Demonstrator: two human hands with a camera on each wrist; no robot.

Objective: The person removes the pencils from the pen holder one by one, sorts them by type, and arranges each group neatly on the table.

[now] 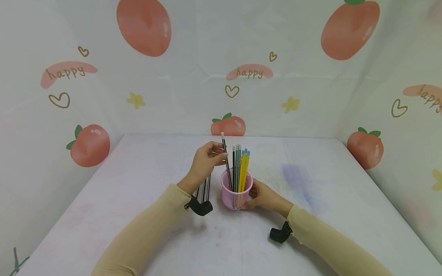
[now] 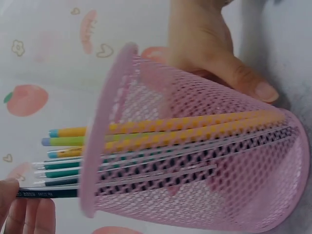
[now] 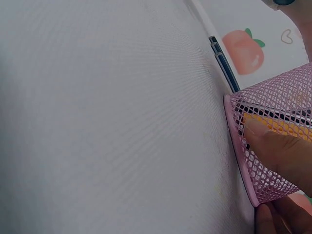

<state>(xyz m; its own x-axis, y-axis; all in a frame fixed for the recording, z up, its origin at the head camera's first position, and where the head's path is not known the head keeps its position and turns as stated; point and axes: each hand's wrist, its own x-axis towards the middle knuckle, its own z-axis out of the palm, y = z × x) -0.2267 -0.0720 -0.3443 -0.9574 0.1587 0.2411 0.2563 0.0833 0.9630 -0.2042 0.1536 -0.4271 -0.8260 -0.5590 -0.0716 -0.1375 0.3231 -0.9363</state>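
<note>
A pink mesh pencil holder point(image 1: 226, 200) stands upright on the table with several pencils in it. The yellow pencils point(image 1: 244, 172) lean at its right, the green ones point(image 1: 236, 165) beside them. Between thumb and fingers, my left hand point(image 1: 205, 161) pinches a black pencil point(image 2: 53, 192) near its upper end. That pencil's lower part is inside the holder, its tip short of the base in the left wrist view. My right hand point(image 1: 267, 197) grips the holder low on its right side, the thumb point(image 3: 280, 151) against the mesh.
More dark pencils point(image 1: 203, 188) lie on the white table point(image 1: 165, 237) left of the holder, partly beneath my left wrist. A black wrist device point(image 1: 201, 207) hangs under the left wrist, another point(image 1: 280, 233) under the right. A peach-printed cloth point(image 1: 190, 76) hangs behind the table.
</note>
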